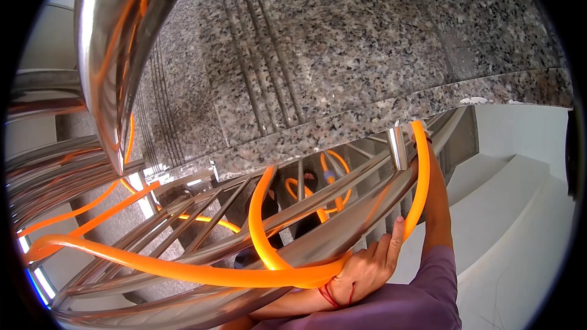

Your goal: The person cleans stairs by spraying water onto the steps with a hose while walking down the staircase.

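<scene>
A thick orange hose (202,275) runs from the left across a polished metal handrail (318,244) and bends in a loop. My left hand (367,264), with red thread at the wrist, is closed around the hose at the railing, one finger stretched along it. Beyond the hand, the hose curves up to the edge of the granite stair slab (367,55). My right forearm (437,208) reaches up beside that stretch. The right hand is mostly hidden behind the hose and slab edge, so its fingers do not show.
Metal balusters and rails (195,226) slant across the stairwell at left. A large curved metal rail (110,55) stands close at upper left. Below, more orange hose loops (335,174), and dark shapes that may be a person show between the rails. A white stepped wall (495,208) lies at right.
</scene>
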Motion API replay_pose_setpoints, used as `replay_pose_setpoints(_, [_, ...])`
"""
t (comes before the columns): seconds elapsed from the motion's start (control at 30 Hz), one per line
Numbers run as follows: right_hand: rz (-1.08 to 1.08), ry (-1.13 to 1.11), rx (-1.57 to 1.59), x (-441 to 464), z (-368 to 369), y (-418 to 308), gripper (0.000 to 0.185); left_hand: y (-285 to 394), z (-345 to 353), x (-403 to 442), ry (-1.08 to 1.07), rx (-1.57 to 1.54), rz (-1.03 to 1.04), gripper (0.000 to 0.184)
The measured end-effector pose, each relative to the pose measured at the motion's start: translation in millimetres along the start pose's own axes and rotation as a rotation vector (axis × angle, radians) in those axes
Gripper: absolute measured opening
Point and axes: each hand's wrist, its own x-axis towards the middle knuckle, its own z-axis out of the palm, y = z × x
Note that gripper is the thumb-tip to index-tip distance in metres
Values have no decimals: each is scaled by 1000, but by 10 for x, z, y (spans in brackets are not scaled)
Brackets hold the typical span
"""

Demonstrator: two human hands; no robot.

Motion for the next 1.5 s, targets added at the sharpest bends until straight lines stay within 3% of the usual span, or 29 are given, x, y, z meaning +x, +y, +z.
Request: replay_pose_setpoints(1.5, [-36,-18,-22,20,-76,-64,30,9,-21,24,-28,48,-19,52])
